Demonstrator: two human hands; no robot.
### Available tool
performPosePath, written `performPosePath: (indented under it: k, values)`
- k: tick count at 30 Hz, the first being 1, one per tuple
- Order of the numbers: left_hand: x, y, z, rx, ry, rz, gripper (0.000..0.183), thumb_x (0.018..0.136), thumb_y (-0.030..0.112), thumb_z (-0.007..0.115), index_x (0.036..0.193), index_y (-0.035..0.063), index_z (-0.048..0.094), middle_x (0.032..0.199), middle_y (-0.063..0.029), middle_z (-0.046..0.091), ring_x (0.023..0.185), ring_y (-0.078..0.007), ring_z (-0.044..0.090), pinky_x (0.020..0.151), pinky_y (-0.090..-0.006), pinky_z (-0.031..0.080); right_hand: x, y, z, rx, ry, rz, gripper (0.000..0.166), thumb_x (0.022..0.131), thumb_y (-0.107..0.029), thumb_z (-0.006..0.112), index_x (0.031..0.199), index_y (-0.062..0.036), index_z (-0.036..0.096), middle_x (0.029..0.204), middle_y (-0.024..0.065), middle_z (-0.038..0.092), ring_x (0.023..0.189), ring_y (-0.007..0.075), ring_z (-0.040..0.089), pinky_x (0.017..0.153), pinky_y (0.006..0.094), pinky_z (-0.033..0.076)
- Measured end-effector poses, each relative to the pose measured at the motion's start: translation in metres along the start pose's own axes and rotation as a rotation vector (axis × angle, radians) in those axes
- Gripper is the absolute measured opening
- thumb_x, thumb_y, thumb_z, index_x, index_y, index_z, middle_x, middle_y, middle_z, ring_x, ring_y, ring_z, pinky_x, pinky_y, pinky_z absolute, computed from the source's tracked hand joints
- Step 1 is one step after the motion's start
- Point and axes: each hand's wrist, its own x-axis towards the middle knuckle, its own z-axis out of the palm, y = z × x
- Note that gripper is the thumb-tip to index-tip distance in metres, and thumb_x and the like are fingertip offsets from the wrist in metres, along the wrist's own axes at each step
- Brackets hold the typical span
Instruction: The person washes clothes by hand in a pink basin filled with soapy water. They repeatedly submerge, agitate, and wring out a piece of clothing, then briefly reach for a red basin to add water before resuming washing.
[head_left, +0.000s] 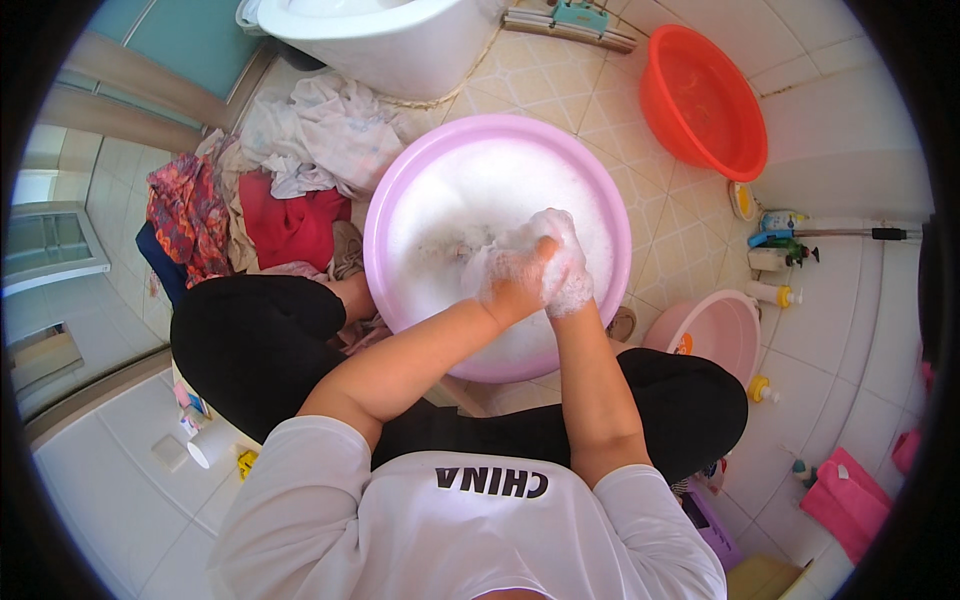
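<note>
A large pale purple plastic basin (379, 217) full of thick white suds (465, 172) stands between my knees. My left hand (517, 276) is over the basin, blurred and wet with foam. Pressed against it, my right hand (564, 262) is curled and coated in lather up to the wrist. Whitish foamy matter hangs at the left hand's side; whether it is cloth or only suds I cannot tell. Foam hides most of the fingers and anything between them. To the left of the suds' middle, a darker patch of water (442, 251) shows through.
Left of the basin lie a dark red cloth (289, 221), a patterned garment (187, 217) and whitish fabric (322, 127). A toilet (420, 52) and a sponge mop head (570, 26) stand beyond. To the right are an orange-red basin (705, 105), a pink basin (712, 330) and several bottles (769, 259).
</note>
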Motion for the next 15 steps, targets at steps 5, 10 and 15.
performPosePath:
  k: [5, 10, 15]
  values:
    - [0.005, -0.026, 0.012, -0.106, -0.052, -0.252, 0.027, 0.084, 0.033, 0.057, 0.095, 0.0082, 0.055, 0.075, -0.0183, 0.059, 0.066, -0.0325, 0.059, 0.06, -0.0412, 0.046, 0.006, -0.026, 0.001, 0.717, 0.021, 0.481, 0.021, 0.075, -0.021, 0.061, 0.088, -0.0051, 0.054, 0.083, 0.0094, 0.058, 0.075, 0.0245, 0.056, 0.068, 0.0338, 0.047]
    - [0.022, -0.101, -0.004, -0.251, -0.14, -0.71, 0.027, 0.084, 0.03, 0.06, 0.098, 0.0087, 0.054, 0.085, -0.0174, 0.06, 0.08, -0.0306, 0.056, 0.073, -0.0379, 0.045, 0.006, -0.02, -0.009, 1.229, 0.05, 0.83, 0.045, 0.085, -0.037, 0.057, 0.109, 0.0005, 0.052, 0.098, 0.0117, 0.059, 0.082, 0.0216, 0.059, 0.07, 0.032, 0.05]
    - [-0.012, -0.136, 0.003, 0.193, -0.195, -0.387, 0.05, 0.076, 0.022, 0.068, 0.121, 0.0179, 0.048, 0.122, -0.0117, 0.046, 0.108, -0.0291, 0.047, 0.088, -0.0413, 0.038, -0.009, 0.046, 0.017, 0.582, 0.078, 0.425, 0.045, 0.083, -0.029, 0.062, 0.121, -0.0082, 0.049, 0.112, 0.0135, 0.053, 0.102, 0.0225, 0.053, 0.088, 0.0328, 0.045]
